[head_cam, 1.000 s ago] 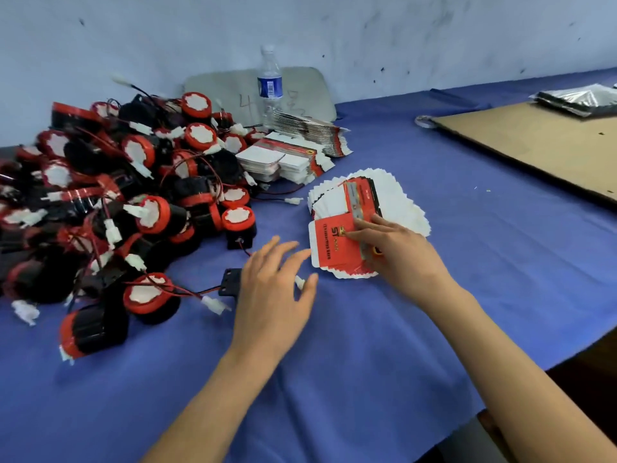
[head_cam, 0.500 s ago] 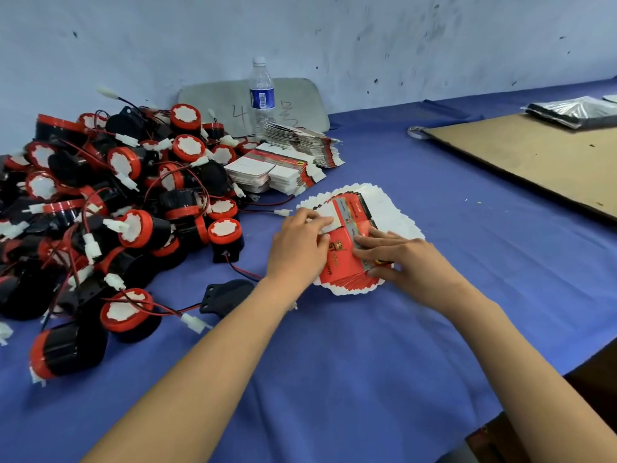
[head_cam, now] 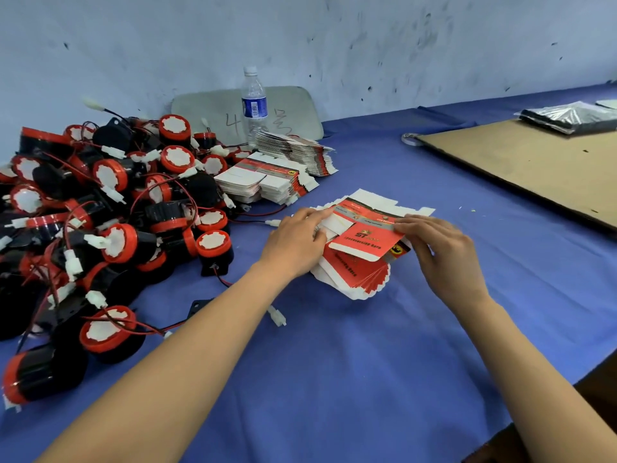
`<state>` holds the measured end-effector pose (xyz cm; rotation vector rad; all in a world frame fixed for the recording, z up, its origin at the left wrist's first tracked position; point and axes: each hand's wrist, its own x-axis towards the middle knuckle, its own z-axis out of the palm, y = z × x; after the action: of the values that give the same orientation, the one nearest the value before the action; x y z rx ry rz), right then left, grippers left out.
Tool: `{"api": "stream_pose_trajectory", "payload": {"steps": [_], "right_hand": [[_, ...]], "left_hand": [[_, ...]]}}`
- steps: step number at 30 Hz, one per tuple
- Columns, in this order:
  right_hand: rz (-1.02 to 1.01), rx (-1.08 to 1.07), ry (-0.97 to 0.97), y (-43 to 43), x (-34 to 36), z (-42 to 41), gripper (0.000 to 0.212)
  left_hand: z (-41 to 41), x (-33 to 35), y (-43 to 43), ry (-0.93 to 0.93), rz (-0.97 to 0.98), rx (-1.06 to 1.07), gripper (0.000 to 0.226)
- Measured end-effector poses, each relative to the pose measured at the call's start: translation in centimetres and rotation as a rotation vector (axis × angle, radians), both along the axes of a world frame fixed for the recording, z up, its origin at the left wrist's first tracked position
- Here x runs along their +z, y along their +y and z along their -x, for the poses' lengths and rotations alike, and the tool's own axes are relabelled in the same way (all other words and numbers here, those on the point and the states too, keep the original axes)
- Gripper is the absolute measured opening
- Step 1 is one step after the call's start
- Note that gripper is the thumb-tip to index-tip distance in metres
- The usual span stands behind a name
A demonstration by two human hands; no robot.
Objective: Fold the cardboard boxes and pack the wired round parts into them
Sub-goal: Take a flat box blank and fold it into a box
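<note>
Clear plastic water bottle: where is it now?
Head view, back centre-left: the clear plastic water bottle stands before the grey rounded panel, just behind the far stack of flat red-and-white cardboard boxes.

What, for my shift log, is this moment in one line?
step: taking flat box | left hand: rests on stack | right hand: pinches box | parts: piled left, unpacked

My left hand (head_cam: 293,242) covers the near-left part of the stack of flat boxes (head_cam: 354,279). The small print on the top box (head_cam: 364,240) is too fine for me to read. The heap of round parts (head_cam: 100,228) runs off the left edge. The cardboard sheet (head_cam: 534,168) and silver bags (head_cam: 567,116) run off the right.
</note>
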<state>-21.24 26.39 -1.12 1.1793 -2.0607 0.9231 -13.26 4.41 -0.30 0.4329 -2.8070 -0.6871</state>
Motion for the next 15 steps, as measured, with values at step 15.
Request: {"api": "stream_pose_trajectory", "payload": {"steps": [15], "right_hand": [[0.418, -0.286, -0.064, -2.0, 3.0, 3.6, 0.019]], "left_hand": [[0.4, 0.3, -0.2, -0.133, -0.001, -0.08, 0.057]]}}
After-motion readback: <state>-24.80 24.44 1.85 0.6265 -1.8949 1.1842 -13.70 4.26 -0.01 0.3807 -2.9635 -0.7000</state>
